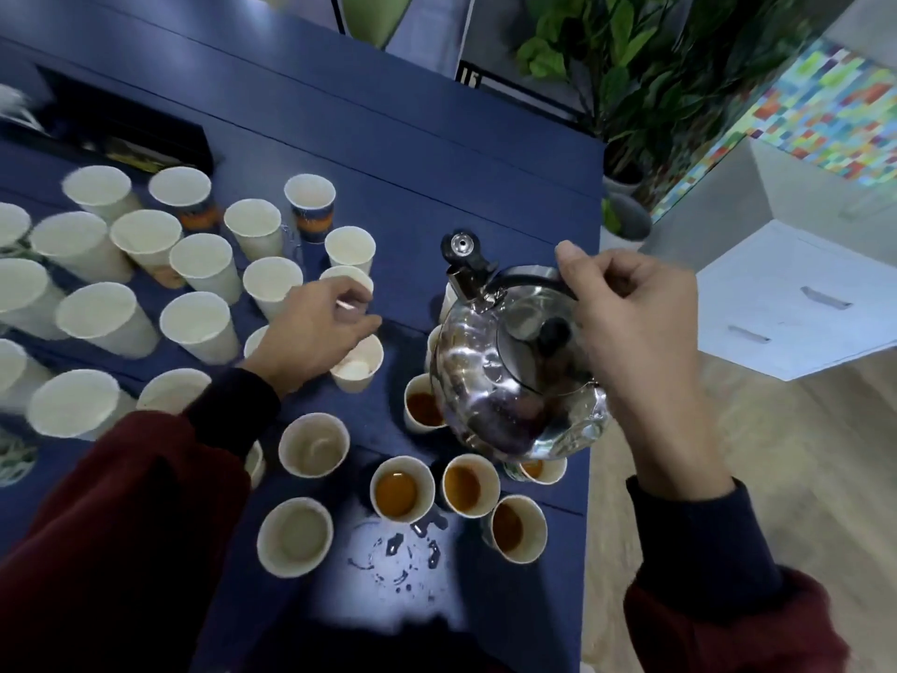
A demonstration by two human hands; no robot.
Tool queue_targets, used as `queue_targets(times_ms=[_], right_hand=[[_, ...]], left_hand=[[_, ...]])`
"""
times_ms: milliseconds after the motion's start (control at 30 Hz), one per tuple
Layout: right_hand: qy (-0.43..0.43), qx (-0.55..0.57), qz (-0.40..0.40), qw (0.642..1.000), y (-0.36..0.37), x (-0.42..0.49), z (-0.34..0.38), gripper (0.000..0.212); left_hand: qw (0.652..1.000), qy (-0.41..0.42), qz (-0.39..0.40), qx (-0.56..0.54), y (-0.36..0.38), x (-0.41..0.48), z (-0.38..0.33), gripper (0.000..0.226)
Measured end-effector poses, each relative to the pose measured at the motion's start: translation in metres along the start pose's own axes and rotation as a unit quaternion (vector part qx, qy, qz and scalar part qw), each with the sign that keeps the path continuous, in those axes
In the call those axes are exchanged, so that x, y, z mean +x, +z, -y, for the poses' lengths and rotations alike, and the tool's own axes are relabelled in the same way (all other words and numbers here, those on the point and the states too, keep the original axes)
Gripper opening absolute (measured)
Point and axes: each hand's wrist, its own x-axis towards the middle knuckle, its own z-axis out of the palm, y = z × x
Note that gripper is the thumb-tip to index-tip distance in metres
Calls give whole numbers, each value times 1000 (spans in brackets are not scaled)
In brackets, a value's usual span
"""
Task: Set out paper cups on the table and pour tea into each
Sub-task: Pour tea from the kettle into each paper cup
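Five cups by the worktop edge hold tea; my right hand grips the kettle above them, left hand curled over an empty cup, grip unclear, so steady it, pour slowly.

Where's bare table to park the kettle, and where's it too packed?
Biggest bare patch: the far table beyond the empty cups, from the black box to the right edge. A narrower strip runs between those cups and the kettle held in the right hand. The near gap beside the tea cups is bare but wet. Crowded: left half, and under the kettle.
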Motion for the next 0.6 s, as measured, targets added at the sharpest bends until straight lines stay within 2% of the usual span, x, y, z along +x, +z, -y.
queue_targets(times_ms=[167, 333, 433, 533, 600], right_hand=[[49, 25, 4, 999, -1, -62, 20, 46], [107, 33, 11, 994, 4, -131, 38, 40], [124, 21, 9, 992, 10, -168, 42, 32], [112, 12, 3, 994, 14, -201, 42, 27], [106, -2, 9, 994, 19, -219, 39, 24]], left_hand=[[1000, -16, -14, -18, -36, -65, 24, 19], [999, -12, 27, -42, -51, -126, 48, 23], [996, 22, 78, -24, -52, -155, 57, 40], [988, 69, 139, 17, -50, -178, 66, 65], [984, 77, 159, 39, -45, -190, 72, 75]])
